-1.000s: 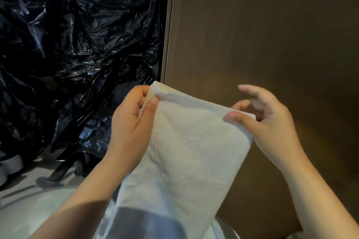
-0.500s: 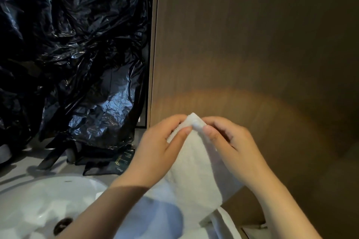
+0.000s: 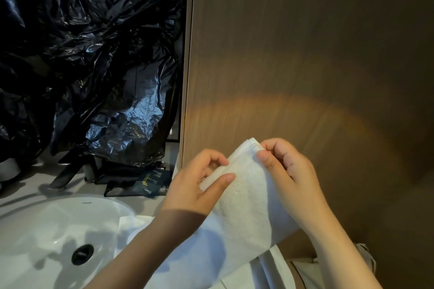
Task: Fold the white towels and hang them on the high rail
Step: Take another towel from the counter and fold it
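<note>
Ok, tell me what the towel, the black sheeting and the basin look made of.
The towel looks like looped terry, likely cotton: nubby matte pile. The black sheeting seems thin plastic film: crinkled, with glossy glints. The basin is probably glazed ceramic: smooth white shine.

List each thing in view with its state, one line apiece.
white towel, folded, held up by both hands
left hand, pinches the towel's left edge
right hand, pinches the towel's top corner
sink, no standing water in the basin
black plastic sheet, crumpled, hanging behind the sink
</note>
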The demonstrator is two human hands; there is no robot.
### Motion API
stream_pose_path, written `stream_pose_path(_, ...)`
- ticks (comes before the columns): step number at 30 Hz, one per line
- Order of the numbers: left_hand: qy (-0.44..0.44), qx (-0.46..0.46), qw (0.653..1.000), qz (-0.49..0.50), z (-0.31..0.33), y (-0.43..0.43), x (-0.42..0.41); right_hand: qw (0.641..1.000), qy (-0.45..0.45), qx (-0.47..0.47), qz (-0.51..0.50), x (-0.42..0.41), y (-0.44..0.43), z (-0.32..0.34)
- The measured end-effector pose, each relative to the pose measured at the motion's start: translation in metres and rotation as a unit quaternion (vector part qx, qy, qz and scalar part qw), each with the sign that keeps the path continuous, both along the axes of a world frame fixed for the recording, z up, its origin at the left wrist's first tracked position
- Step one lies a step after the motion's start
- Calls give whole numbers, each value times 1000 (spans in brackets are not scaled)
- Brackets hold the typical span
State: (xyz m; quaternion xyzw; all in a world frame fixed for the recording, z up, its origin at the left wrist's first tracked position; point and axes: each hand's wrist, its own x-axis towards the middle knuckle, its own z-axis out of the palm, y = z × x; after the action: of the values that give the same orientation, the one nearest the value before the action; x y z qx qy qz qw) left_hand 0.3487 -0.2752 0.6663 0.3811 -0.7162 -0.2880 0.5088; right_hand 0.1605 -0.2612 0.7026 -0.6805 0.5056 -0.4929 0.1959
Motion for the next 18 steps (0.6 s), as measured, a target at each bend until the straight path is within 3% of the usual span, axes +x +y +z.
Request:
stream_pose_path(12, -62, 80, 995, -9, -36, -3, 30, 998, -39, -21, -50, -1, 3, -2)
stream_pose_path(18, -189, -9, 982, -23, -68, -6, 41, 996, -31, -17, -83, -7, 0, -10)
